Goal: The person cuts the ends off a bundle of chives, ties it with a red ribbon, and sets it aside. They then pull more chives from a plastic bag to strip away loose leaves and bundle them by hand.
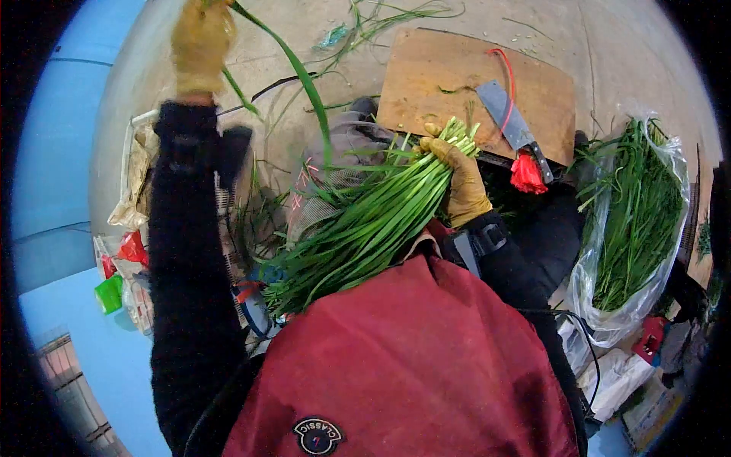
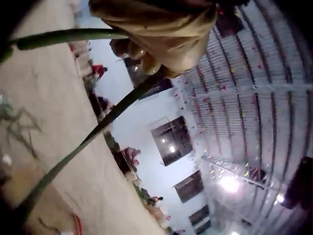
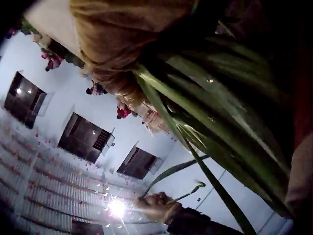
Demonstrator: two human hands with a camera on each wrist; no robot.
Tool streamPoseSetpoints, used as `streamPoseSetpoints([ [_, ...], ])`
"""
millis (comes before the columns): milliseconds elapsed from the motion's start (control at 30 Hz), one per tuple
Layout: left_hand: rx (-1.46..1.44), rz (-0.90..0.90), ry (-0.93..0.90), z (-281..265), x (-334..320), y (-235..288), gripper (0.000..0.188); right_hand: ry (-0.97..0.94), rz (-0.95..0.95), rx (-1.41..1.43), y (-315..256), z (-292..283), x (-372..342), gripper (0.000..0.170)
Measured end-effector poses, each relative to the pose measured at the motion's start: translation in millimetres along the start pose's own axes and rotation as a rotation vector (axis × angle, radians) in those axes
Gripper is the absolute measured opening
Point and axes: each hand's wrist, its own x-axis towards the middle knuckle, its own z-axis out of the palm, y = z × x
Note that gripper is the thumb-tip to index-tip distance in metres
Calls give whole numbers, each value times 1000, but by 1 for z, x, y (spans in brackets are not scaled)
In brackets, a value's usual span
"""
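Where the green bundle (image 1: 373, 213) lies: just above the red garment (image 1: 411, 343) in the head view, stem ends near the wooden board (image 1: 434, 76).
Long axis: diagonal, pale stem ends pointing up-right, leafy tips down-left.
Right hand (image 1: 463, 183): curled round the green bundle near its stem ends, pressing the stalks together.
Left hand (image 1: 202, 49): raised well apart from the green bundle, bent fingers pinching long blades (image 1: 299, 72).

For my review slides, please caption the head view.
Right hand gripping a bunch of greens near a cleaver on a board, left hand holding long leaves.
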Motion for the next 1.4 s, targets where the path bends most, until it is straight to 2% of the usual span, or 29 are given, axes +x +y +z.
streamPoseSetpoints([
  [133, -528, -274, -372, 3, 49, 0, 83, -16, 11, 82, 2, 4, -1, 33],
  [200, -454, -104, -260, 3, 51, 45, 47, -40, 2, 103, -1, 7, 0, 36],
  [233, -768, -229, -503, -11, 45, 81, 67, -50, -4, 101, -4, 8, -2, 38],
  [267, -1500, -391, -851, -19, 20, 114, 63, -56, -7, 98, -6, 8, -5, 40],
  [300, -1827, -482, -1123, -46, 9, 149, 60, -74, -49, 111, -8, 12, -8, 45],
  [333, -2109, -482, -1307, -74, -1, 184, 58, -69, -75, 95, -12, 16, -12, 46],
  [400, -2626, -564, -1386, -112, -30, 233, 54, -60, -124, 62, -20, 23, -19, 46],
  [433, -2840, -571, -1231, -120, -52, 256, 63, -77, -175, 84, -19, 23, -18, 48],
  [467, -2953, -916, -1453, -152, -35, 241, 71, -78, -181, 95, -20, 20, -20, 49],
  [533, -3058, -976, -1369, -157, -38, 251, 77, -87, -196, 114, -20, 13, -21, 52],
  [567, -3095, -914, -1401, -154, -37, 252, 79, -96, -197, 14, -22, -1, -16, 62],
  [600, -3128, -851, -1435, -148, -35, 251, 81, -69, -123, 56, -30, -9, -16, 76],
  [633, -3158, -779, -1470, -144, -34, 250, 83, -109, -180, 48, -42, -13, -10, 79],
  [667, -3091, -803, -1429, -143, -34, 249, 84, -146, -240, 43, -56, -18, -2, 83],
  [733, -2963, -838, -1351, -141, -33, 248, 86, -305, -210, 40, -85, -39, 17, 83],
  [767, -2839, -898, -1498, -149, -22, 240, 99, -387, -194, 34, -99, -48, 26, 83],
  [867, -2869, -851, -1460, -147, -21, 246, 99, -294, -269, -113, -126, -54, 41, 82],
  [900, -2876, -859, -1466, -148, -21, 246, 99, -318, -270, -158, -130, -53, 43, 77],
  [967, -2882, -927, -1546, -150, -19, 244, 99, -461, -163, -1028, -132, -45, 48, 80],
  [1067, -2933, -1029, -1580, -143, -36, 248, 87, -470, -67, -774, -106, -42, 39, 67],
  [1133, -3010, -985, -1508, -142, -41, 252, 85, -409, -147, -397, -105, -50, 34, 63],
  [1267, -3031, -972, -1466, -137, -50, 255, 83, -234, -93, -698, -99, -27, 0, 69],
  [1300, -2883, -890, -1539, -145, -36, 245, 91, -246, -122, -657, -99, -35, 4, 66],
  [1367, -2885, -772, -1544, -140, -38, 244, 90, -277, -171, -575, -94, -72, 20, 62],
  [1400, -2890, -793, -1548, -140, -41, 244, 90, -295, -190, -532, -94, -83, 23, 62],
])
